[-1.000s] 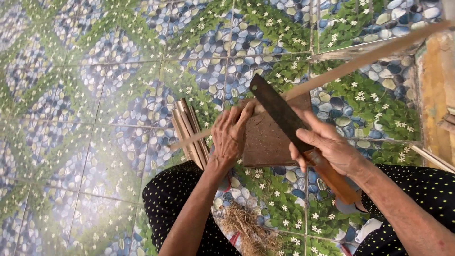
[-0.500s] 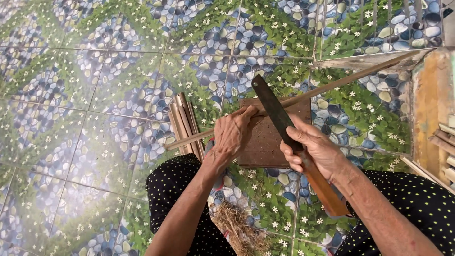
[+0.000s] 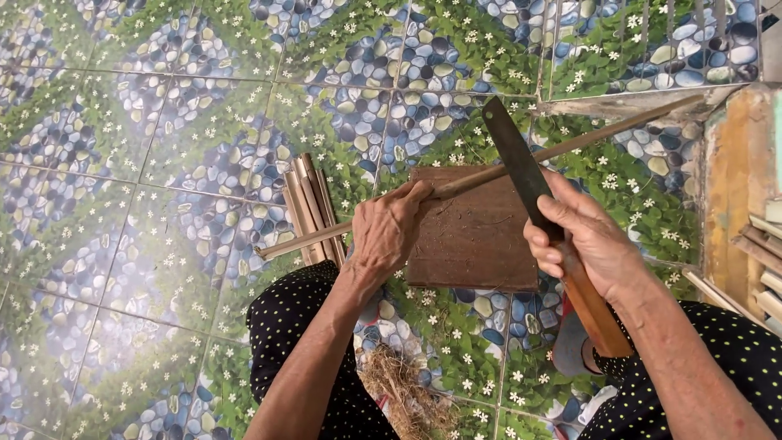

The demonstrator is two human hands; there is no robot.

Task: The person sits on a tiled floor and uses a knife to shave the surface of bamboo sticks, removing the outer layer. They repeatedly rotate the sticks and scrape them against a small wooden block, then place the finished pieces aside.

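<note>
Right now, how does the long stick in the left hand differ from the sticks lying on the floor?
The long stick is single, held slanting over the wooden block; the floor sticks lie bundled beside it. The long stick is far longer and thinner. Both look like split bamboo.

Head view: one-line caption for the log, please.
Left hand holds a long bamboo strip over a wooden block; right hand grips a knife.
</note>
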